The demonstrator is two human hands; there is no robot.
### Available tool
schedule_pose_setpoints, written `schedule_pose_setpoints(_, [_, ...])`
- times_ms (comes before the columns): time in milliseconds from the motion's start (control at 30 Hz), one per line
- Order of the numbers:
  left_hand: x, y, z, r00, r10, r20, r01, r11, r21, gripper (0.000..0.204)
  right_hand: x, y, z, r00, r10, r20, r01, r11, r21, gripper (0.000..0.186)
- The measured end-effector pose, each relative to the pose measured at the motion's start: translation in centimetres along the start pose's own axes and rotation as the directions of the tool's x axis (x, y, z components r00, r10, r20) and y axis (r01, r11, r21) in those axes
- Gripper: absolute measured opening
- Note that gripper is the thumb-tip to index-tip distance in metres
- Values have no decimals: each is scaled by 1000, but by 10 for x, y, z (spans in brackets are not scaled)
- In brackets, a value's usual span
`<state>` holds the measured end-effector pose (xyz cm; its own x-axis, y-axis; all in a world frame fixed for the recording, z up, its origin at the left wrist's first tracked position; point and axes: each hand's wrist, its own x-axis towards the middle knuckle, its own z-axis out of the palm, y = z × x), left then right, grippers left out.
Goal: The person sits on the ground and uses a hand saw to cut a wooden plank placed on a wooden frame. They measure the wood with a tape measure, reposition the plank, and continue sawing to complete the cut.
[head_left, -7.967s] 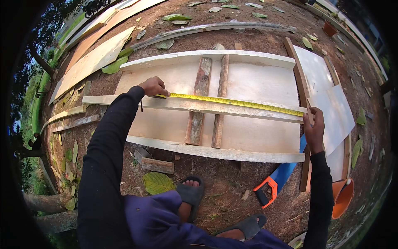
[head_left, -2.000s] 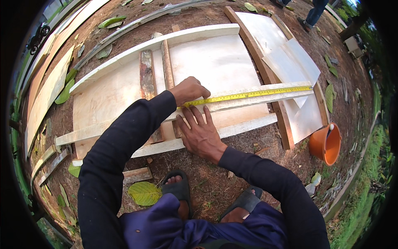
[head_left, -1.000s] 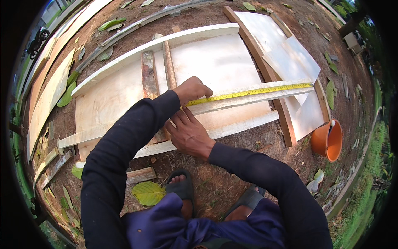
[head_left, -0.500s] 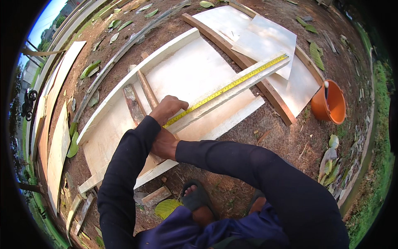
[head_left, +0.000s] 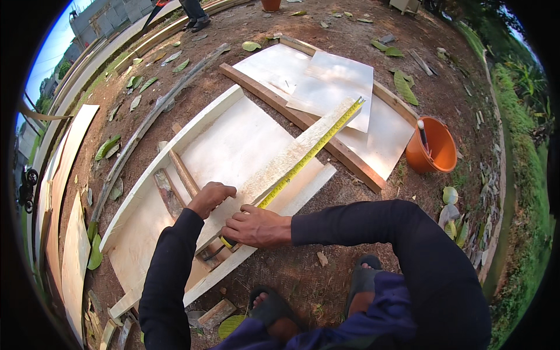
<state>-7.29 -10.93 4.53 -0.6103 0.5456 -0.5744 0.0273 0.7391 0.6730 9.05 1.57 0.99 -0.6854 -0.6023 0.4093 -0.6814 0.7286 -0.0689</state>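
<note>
My left hand (head_left: 211, 199) is curled at the upper edge of a long pale plank (head_left: 309, 137), which lies diagonally across a plywood panel with raised edge boards (head_left: 239, 140). My right hand (head_left: 258, 227) grips a tape measure (head_left: 229, 239) beside the plank's near right edge, its case mostly hidden by my fingers. The yellow blade (head_left: 294, 173) runs out along the plank to its far end, where the hook sits. Two rough wood pieces (head_left: 182, 172) lie crosswise on the panel, partly under the plank.
Another framed panel (head_left: 389, 153) carries a loose white sheet (head_left: 326, 81); beside it is an orange bucket (head_left: 434, 151) with a handled item inside. Plywood strips (head_left: 70, 245) and a long timber (head_left: 151, 116) lie left. A person's legs (head_left: 192, 14) stand beyond.
The view has swung right. My left hand has shifted off the tape to the plank's upper edge; my right hand has come out from beneath it onto the tape, now along the plank's right edge.
</note>
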Motion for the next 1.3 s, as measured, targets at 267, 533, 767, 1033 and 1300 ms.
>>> schedule_pose_setpoints(267, [3,-24,4,978,200,53,-204,975,83,36,-104,40,-110,981,143,134,-133,987,-85,26])
schedule_pose_setpoints(533, [-5,-33,9,981,189,33,-192,972,134,34,-212,52,-140,666,651,366,-717,694,71,39])
schedule_pose_setpoints(767, [4,-31,19,951,307,25,-305,932,197,34,-308,53,-115,499,647,577,-829,550,100,40])
schedule_pose_setpoints(1033, [-6,-40,19,978,200,-64,-194,977,94,38,-303,72,-96,754,539,375,-606,791,83,48])
schedule_pose_setpoints(1300, [-20,-14,24,985,140,-102,-143,990,-16,53,-242,72,-84,883,453,122,-455,890,-5,67])
